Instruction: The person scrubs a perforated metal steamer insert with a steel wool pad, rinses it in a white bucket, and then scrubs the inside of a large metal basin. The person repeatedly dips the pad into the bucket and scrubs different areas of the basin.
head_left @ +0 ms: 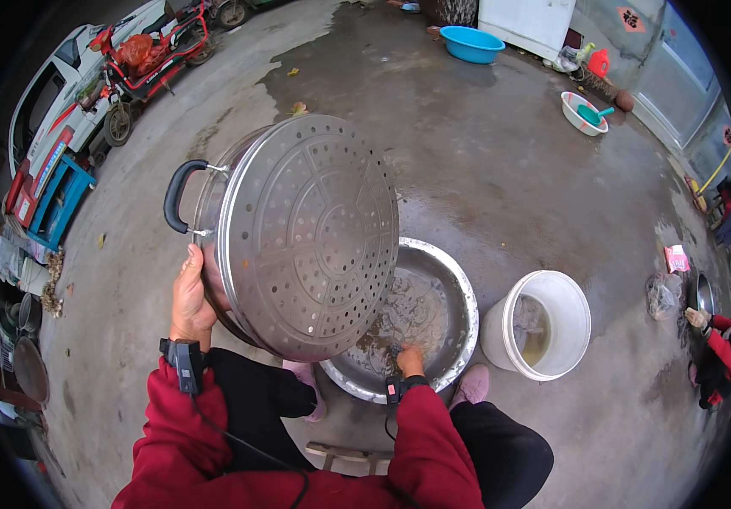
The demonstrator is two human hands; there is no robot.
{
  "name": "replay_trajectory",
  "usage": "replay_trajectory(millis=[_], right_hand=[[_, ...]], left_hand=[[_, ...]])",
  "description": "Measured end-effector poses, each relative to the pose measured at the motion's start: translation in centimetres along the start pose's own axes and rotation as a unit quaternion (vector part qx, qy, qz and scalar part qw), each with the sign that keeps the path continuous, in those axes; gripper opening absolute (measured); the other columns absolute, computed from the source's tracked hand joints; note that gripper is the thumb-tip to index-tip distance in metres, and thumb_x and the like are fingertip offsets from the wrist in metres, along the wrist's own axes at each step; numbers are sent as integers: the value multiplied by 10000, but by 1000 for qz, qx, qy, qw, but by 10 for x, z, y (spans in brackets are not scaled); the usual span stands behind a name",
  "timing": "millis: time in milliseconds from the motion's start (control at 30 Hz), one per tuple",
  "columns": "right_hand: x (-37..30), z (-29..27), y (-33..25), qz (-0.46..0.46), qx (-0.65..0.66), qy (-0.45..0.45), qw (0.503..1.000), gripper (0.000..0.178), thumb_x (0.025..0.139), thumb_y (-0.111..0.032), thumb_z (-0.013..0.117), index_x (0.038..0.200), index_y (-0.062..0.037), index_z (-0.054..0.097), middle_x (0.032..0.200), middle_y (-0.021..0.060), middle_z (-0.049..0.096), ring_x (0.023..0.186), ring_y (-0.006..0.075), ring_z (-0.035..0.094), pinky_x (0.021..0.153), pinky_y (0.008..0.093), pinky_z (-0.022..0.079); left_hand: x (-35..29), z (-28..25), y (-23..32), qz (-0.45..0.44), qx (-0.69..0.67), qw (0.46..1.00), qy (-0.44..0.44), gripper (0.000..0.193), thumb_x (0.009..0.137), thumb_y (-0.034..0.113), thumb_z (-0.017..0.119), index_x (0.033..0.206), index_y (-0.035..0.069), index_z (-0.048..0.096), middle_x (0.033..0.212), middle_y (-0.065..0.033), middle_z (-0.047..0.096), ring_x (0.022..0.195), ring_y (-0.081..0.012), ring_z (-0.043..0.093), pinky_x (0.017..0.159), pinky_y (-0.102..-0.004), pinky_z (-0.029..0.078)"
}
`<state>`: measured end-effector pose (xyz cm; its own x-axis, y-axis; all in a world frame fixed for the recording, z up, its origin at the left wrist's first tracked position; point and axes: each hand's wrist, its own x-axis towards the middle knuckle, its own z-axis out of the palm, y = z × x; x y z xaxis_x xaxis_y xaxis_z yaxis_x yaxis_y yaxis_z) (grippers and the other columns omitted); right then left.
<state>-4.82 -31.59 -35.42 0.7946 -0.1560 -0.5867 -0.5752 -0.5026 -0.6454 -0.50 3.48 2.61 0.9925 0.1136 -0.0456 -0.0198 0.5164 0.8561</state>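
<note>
Person's left hand (191,297) supports large round silver metal steamer (314,237), tilted, perforated face showing, at its eight o'clock, below black loop handle (179,199). Right hand (411,360) at six o'clock inside round silver metal basin (468,310), murky water (420,301) within. White cylindrical plastic bucket (577,310) at basin's three o'clock. Round bright-blue plastic tub (472,47) at view's one o'clock.

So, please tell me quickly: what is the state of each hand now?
Left hand: closed, holding the perforated metal steamer by its side.
Right hand: down in the metal basin; its grip cannot be told.
</note>
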Motion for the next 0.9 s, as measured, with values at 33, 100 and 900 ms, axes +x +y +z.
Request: replay_trajectory(millis=[33, 100, 900], right_hand=[[-1, -7, -9, 46, 80, 25, 995, 342, 798, -68, 526, 1119, -45, 641, 1042, 221, 651, 965, 382, 630, 837, 394, 494], [-7, -27, -43, 4, 207, 89, 974, 408, 772, -18, 549, 1174, -44, 614, 1027, 214, 662, 929, 298, 650, 832, 338, 485], [-107, -106, -203, -175, 300, 187, 919, 539, 754, 97, 494, 1286, 11, 502, 1003, 248, 655, 840, 327, 653, 820, 321, 488]], left_hand=[[-1, 1, 0, -5, 16, 1000, 12, 452, 982, 399, 416, 1180, 15, 550, 1102, -98, 635, 971, -212, 619, 882, -367, 493], [-2, 4, -1, -3, 30, 1000, -6, 437, 981, 393, 426, 1145, 16, 575, 1056, -85, 652, 927, -196, 631, 854, -351, 504], [-23, 9, -9, 25, -24, 999, 15, 318, 964, 353, 500, 1019, 60, 607, 948, -21, 657, 836, -132, 629, 780, -286, 504]])
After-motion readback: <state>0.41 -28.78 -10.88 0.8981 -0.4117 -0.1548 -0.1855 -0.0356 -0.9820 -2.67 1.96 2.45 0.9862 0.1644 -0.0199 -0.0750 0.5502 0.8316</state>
